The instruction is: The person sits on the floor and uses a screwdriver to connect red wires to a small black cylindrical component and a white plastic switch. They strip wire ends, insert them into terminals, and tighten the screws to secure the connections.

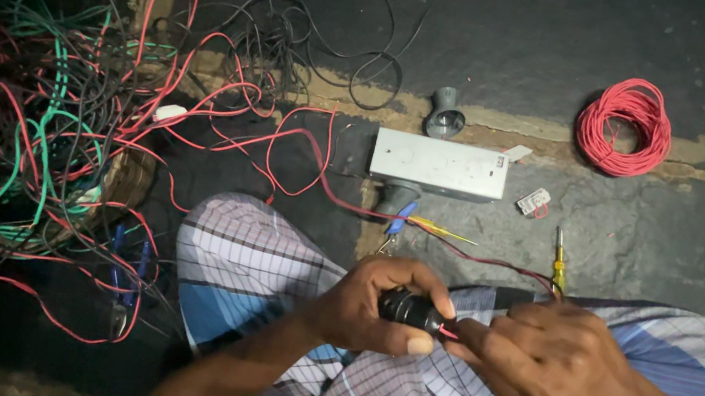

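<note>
So the left hand (373, 303) has its fingers curled snug around a small black cylindrical fitting (410, 311), thumb underneath, held over the lap. The right hand (550, 363) is pressed up against the fitting's end, fingertips pinched tight on what looks like the end of a red wire (495, 264) right where it goes in; can't really see the wire tip itself, it's buried between the fingers. That red wire trails off across the checked cloth (263, 269) over the knees and back onto the dark stone floor (545, 39). Just ahead of the knees there's a grey rectangular switch box (438, 165), with a grey lamp holder (445, 115) just beyond it and another grey fitting touching its near edge. A yellow-handled screwdriver (559, 264) lies near the right knee, and blue-handled pliers (127, 279) sit well off to the left. Far left is a huge tangle of red, green and black wires (56, 126), and a neat red wire coil (624, 126) sits off on the right.
</note>
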